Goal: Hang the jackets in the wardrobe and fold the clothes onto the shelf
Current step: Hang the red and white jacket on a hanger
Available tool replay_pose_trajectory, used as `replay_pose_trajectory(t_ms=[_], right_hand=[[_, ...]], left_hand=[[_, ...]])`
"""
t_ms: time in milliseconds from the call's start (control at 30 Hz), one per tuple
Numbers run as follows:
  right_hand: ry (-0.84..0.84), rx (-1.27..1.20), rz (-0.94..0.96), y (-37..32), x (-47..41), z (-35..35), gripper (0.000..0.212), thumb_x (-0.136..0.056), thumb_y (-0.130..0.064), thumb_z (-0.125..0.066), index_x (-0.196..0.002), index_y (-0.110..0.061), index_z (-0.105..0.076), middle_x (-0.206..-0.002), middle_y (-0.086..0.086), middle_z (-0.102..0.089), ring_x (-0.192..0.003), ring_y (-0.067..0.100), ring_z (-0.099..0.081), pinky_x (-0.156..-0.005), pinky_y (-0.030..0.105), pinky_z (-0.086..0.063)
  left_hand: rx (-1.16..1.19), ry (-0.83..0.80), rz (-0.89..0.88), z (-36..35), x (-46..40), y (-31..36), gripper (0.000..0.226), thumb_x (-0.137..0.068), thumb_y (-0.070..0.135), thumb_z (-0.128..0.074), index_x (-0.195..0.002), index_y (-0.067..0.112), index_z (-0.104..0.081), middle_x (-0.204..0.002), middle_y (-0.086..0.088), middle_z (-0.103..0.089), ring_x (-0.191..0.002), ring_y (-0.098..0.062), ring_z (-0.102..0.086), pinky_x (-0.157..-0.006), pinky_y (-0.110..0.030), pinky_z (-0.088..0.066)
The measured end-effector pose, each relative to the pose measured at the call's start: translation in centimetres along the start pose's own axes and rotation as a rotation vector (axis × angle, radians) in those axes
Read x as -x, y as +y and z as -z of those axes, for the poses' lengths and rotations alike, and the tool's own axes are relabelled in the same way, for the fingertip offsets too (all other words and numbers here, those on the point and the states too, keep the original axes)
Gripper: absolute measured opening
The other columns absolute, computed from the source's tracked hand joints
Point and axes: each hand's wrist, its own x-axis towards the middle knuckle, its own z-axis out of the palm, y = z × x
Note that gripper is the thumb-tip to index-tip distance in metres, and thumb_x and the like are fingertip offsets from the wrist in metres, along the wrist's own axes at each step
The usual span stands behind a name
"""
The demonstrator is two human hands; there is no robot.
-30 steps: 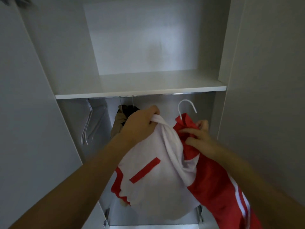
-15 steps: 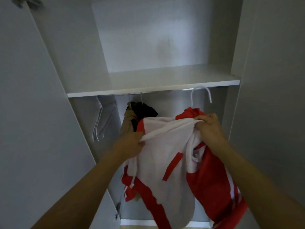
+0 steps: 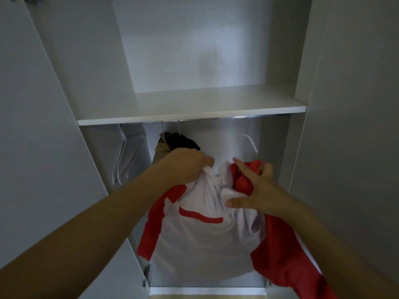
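Observation:
I hold a red and white jacket (image 3: 205, 238) up inside the open wardrobe, below the white shelf (image 3: 192, 116). My left hand (image 3: 185, 167) grips the white fabric at its top left. My right hand (image 3: 254, 186) clutches the red collar part, with index finger and thumb sticking out. A white hanger hook (image 3: 251, 142) rises blurred behind the jacket, below the metal rail (image 3: 216, 119). A tan and a black garment (image 3: 172, 143) hang on the rail behind my left hand.
Spare white hangers (image 3: 121, 160) hang at the rail's left end. The wardrobe doors stand open on both sides, the left door (image 3: 32, 147) and the right door (image 3: 356, 126). The wardrobe floor edge (image 3: 205, 290) shows at the bottom.
Both hands and the jacket have dropped lower. The hanger hook came down from near the shelf edge. My left hand rose to the jacket's top edge and my right hand's fingers spread.

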Motion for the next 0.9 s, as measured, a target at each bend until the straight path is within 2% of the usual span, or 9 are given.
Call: replay_pose_trajectory(t_ms=[67,133,200,300,367,433,600,733,900], right_hand=[[0.0,0.116,0.06,-0.6,0.1,-0.9,0.112,-0.033,-0.095,-0.059,-0.129,-0.077,-0.006,-0.118,-0.019,-0.009,-0.121,0.023,-0.037,-0.108,0.038,-0.039],[0.038,0.16,0.081,-1.1,-0.1,-2.0,0.1,-0.038,-0.094,-0.058,-0.128,-0.068,-0.024,-0.102,-0.016,-0.013,-0.102,0.013,-0.044,-0.092,0.031,-0.046],[0.121,0.135,0.062,-1.5,-0.5,-2.7,0.09,-0.045,-0.087,-0.063,-0.123,-0.054,-0.031,-0.096,-0.013,-0.014,-0.086,0.006,-0.045,-0.08,0.028,-0.048],[0.258,0.002,0.004,-0.8,-0.9,-3.0,0.099,-0.059,-0.07,-0.075,-0.133,-0.055,-0.01,-0.107,-0.011,-0.016,-0.083,0.009,-0.046,-0.076,0.032,-0.049],[0.296,-0.046,0.013,-0.2,-0.9,-2.7,0.101,-0.073,-0.06,-0.072,-0.136,-0.067,0.007,-0.11,-0.005,-0.023,-0.081,0.011,-0.049,-0.076,0.033,-0.051],[0.285,-0.024,0.042,0.2,-1.0,-2.4,0.092,-0.083,-0.052,-0.066,-0.13,-0.074,0.01,-0.108,-0.001,-0.026,-0.08,0.011,-0.049,-0.077,0.035,-0.054],[0.332,-0.014,0.136,0.2,-0.7,-2.8,0.064,-0.094,-0.041,-0.056,-0.143,-0.053,-0.016,-0.107,-0.002,-0.026,-0.079,0.011,-0.05,-0.074,0.034,-0.057],[0.35,0.032,0.205,0.0,-0.6,-3.3,0.056,-0.096,-0.048,-0.046,-0.147,-0.046,-0.021,-0.104,-0.002,-0.026,-0.077,0.009,-0.047,-0.068,0.023,-0.052],[0.396,0.026,0.143,-0.6,-0.9,-3.4,0.032,-0.1,-0.031,-0.045,-0.132,-0.03,-0.046,-0.102,-0.001,-0.032,-0.073,0.013,-0.05,-0.071,0.038,-0.055]], left_hand=[[0.083,0.07,-0.049,0.6,-0.6,1.0,0.018,-0.096,0.015,-0.049,-0.112,0.016,-0.056,-0.092,-0.004,-0.064,-0.082,-0.02,-0.061,-0.066,-0.023,-0.038],[0.196,0.144,-0.073,1.0,-0.9,1.9,0.015,-0.095,0.015,-0.051,-0.109,0.012,-0.051,-0.078,-0.003,-0.06,-0.066,-0.018,-0.056,-0.052,-0.016,-0.033],[0.283,0.185,-0.08,1.2,-1.0,2.4,0.012,-0.094,0.016,-0.053,-0.105,0.012,-0.05,-0.07,0.002,-0.054,-0.059,-0.014,-0.051,-0.053,-0.015,-0.037],[0.345,0.181,-0.041,1.2,-0.8,2.2,0.007,-0.094,0.017,-0.053,-0.1,0.014,-0.05,-0.069,0.008,-0.051,-0.06,-0.013,-0.052,-0.054,-0.015,-0.039],[0.387,0.171,-0.018,1.1,-0.5,1.7,0.007,-0.094,0.016,-0.055,-0.098,0.016,-0.05,-0.072,0.009,-0.053,-0.062,-0.011,-0.054,-0.06,-0.012,-0.04],[0.424,0.164,-0.002,0.9,-0.2,1.6,0.009,-0.093,0.02,-0.057,-0.095,0.02,-0.048,-0.072,0.011,-0.053,-0.062,-0.005,-0.052,-0.061,-0.009,-0.041],[0.425,0.227,-0.009,0.5,-0.4,2.0,0.013,-0.094,0.02,-0.059,-0.093,0.015,-0.047,-0.067,0.012,-0.047,-0.056,-0.002,-0.046,-0.057,-0.008,-0.039],[0.413,0.232,0.006,0.5,-0.8,2.3,0.018,-0.094,0.024,-0.059,-0.094,0.021,-0.041,-0.067,0.011,-0.048,-0.056,-0.004,-0.047,-0.06,-0.007,-0.04],[0.417,0.25,0.019,0.0,-0.6,2.6,0.025,-0.091,0.023,-0.062,-0.093,0.021,-0.038,-0.064,0.012,-0.045,-0.059,0.003,-0.053,-0.062,-0.002,-0.038]])
